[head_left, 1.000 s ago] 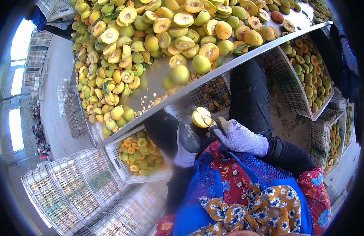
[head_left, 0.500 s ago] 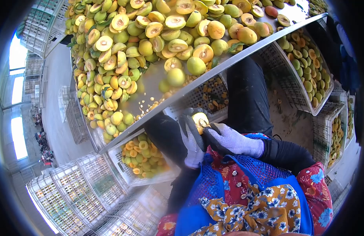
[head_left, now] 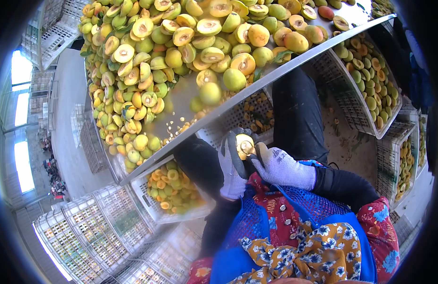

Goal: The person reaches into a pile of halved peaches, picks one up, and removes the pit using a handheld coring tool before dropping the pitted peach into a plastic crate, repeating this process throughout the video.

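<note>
My left hand (head_left: 233, 165), in a grey-and-lilac glove, is closed around a halved apricot (head_left: 245, 143) with its pale cut face turned up. A brown stone or hollow shows at the middle of that face. My right hand (head_left: 280, 165), gloved alike, is closed, with its thumb and fingertips against the fruit's right edge. Whatever its fingers may hold is hidden. Both hands are over my lap, just below the metal rim (head_left: 266, 92) of a sorting table heaped with whole and halved apricots (head_left: 148, 71).
Under the table edge stands a perforated crate (head_left: 223, 130) with stones and scraps. A white crate (head_left: 150, 203) of apricot halves is at my left, and another full crate (head_left: 363, 113) at my right. Stacked crates (head_left: 96, 227) rise at lower left. Loose stones (head_left: 174, 128) lie on the table.
The apricot half has turned slightly in my left hand, and its cut face shows more fully. My right hand has rotated a little, showing more of the glove's back.
</note>
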`<state>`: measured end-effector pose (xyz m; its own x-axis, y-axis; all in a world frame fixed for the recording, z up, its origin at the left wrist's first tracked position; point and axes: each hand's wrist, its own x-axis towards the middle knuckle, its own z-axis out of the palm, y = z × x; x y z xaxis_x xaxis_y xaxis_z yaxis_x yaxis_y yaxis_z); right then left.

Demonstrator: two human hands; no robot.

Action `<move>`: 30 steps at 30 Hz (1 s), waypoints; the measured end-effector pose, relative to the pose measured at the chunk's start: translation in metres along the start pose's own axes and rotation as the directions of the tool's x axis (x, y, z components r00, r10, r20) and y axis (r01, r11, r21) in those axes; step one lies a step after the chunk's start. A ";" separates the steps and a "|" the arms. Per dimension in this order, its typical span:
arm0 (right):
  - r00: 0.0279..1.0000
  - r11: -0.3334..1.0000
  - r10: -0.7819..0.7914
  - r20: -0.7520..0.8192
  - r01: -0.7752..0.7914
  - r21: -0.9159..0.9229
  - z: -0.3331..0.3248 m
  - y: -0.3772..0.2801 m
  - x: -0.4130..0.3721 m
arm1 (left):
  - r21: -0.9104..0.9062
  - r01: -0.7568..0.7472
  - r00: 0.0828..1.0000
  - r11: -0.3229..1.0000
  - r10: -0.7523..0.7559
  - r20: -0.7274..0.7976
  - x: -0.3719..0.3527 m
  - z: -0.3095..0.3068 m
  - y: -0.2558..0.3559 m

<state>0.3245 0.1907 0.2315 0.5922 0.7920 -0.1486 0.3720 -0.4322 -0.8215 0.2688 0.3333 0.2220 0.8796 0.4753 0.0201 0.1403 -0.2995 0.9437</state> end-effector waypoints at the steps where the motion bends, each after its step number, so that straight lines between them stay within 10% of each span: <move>1: 1.000 1.000 -0.005 0.006 0.005 -0.021 -0.002 -0.001 -0.001 | 0.039 -0.016 1.000 0.999 0.017 -0.025 -0.002 0.000 0.000; 10: 0.987 0.992 -0.102 0.125 0.111 -0.067 -0.005 0.003 0.001 | 0.132 -0.059 0.997 0.989 0.065 -0.041 -0.007 -0.001 0.003; 13: 0.978 0.978 -0.205 0.051 0.207 -0.036 0.004 0.009 0.001 | -0.494 0.257 0.943 0.830 -0.328 -0.062 -0.009 0.006 0.007; 15: 0.981 0.928 -0.194 0.028 0.174 0.329 0.007 0.011 0.005 | -0.487 0.199 0.947 0.851 -0.295 -0.128 -0.010 0.012 0.016; 16: 0.982 0.854 -0.190 0.022 0.154 0.498 0.007 0.011 0.008 | -0.482 0.168 0.946 0.860 -0.278 -0.167 -0.010 0.012 0.018; 18: 0.863 0.326 0.012 0.504 -0.480 0.814 -0.006 0.008 0.010 | -0.398 0.118 0.963 0.910 -0.202 -0.177 -0.011 0.013 0.010; 19: 0.695 -0.043 -0.034 0.719 -0.719 0.693 -0.018 0.001 0.011 | -0.355 0.094 0.970 0.930 -0.166 -0.178 -0.009 0.013 0.012; 21: 0.653 -0.365 -0.102 0.751 -0.727 0.582 -0.031 -0.006 0.012 | -0.502 0.175 0.980 0.847 -0.198 0.007 -0.004 0.000 0.022; 26: 0.501 -0.615 -0.575 0.647 -0.786 0.062 -0.017 0.017 0.016 | -0.437 0.049 0.994 0.898 0.000 0.111 0.007 -0.009 0.026; 30: 0.550 -0.616 -0.480 0.683 -0.766 0.184 -0.018 0.008 0.019 | -0.400 0.174 0.985 0.900 -0.163 0.062 0.006 -0.004 0.016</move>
<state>0.3519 0.1942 0.2320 -0.3417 0.9377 -0.0633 -0.8141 -0.2616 0.5185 0.2744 0.3344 0.2382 0.8715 0.4654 -0.1547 0.0977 0.1442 0.9847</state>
